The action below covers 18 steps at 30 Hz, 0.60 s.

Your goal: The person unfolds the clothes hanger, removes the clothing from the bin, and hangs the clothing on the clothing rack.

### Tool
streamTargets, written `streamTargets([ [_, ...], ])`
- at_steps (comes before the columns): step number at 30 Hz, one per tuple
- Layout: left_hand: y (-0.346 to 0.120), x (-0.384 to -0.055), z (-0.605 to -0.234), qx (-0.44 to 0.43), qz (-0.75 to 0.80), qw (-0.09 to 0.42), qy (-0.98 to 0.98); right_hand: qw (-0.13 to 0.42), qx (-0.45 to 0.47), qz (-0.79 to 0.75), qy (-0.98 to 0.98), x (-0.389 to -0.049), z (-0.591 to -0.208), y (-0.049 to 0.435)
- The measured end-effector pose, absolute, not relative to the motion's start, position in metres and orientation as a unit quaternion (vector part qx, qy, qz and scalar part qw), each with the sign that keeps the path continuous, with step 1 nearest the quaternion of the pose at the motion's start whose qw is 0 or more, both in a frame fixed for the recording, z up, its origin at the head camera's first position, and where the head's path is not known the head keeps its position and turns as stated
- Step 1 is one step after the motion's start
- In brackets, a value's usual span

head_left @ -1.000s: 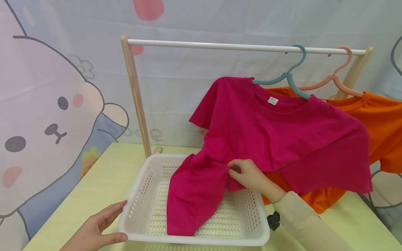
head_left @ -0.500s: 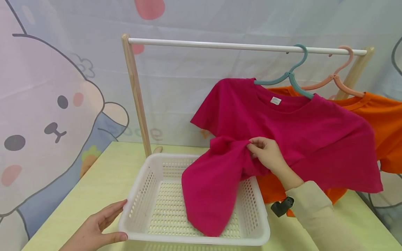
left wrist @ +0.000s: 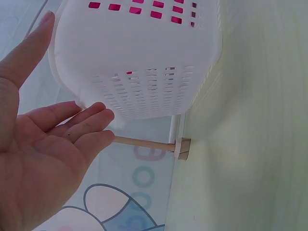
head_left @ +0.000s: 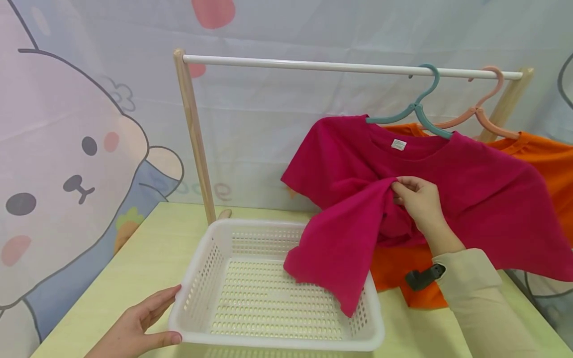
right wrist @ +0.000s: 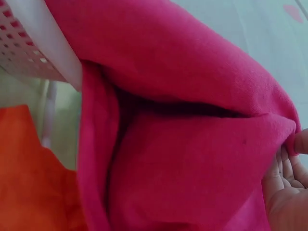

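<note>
A magenta T-shirt (head_left: 447, 184) hangs from a teal hanger (head_left: 416, 107) on the rack's white bar. My right hand (head_left: 418, 201) pinches a fold of its front and lifts it, so the lower part drapes down over the basket's right side. In the right wrist view the thumb and fingers (right wrist: 301, 142) grip the bunched cloth at the right edge. The left hand (head_left: 136, 323) is at the left wall of a white perforated basket (head_left: 277, 343), fingertips and thumb spread along its rim. The left wrist view shows those fingers straight beside the basket (left wrist: 130, 43).
An orange T-shirt (head_left: 528, 149) hangs behind on a pink hanger (head_left: 479, 112), its lower part near the table beside the basket. The rack's wooden post (head_left: 194, 129) stands behind the basket on the pale yellow table (head_left: 147, 258). A cartoon-print cloth (head_left: 268, 149) covers the back.
My right hand has moved up and right with the pinched cloth. The shirt's lower part has come mostly out of the basket towards its right side. The left hand has stayed put.
</note>
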<state>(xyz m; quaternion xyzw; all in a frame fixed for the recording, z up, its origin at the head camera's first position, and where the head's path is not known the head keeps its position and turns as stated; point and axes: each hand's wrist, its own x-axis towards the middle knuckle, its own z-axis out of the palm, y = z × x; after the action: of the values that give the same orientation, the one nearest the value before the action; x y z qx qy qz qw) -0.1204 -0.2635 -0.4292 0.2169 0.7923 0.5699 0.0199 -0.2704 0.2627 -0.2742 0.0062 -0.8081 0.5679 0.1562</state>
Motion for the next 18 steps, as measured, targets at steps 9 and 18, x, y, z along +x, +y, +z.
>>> streamTargets([
  [9,-0.264,-0.12,-0.43,0.219,0.575,0.025,0.788,0.179,-0.033,0.572,-0.8,-0.276,-0.286,0.285],
  [18,-0.264,-0.121,-0.429,0.205,0.583,0.036,0.785,0.171,-0.044,0.51,-0.842,-0.272,-0.319,0.293],
])
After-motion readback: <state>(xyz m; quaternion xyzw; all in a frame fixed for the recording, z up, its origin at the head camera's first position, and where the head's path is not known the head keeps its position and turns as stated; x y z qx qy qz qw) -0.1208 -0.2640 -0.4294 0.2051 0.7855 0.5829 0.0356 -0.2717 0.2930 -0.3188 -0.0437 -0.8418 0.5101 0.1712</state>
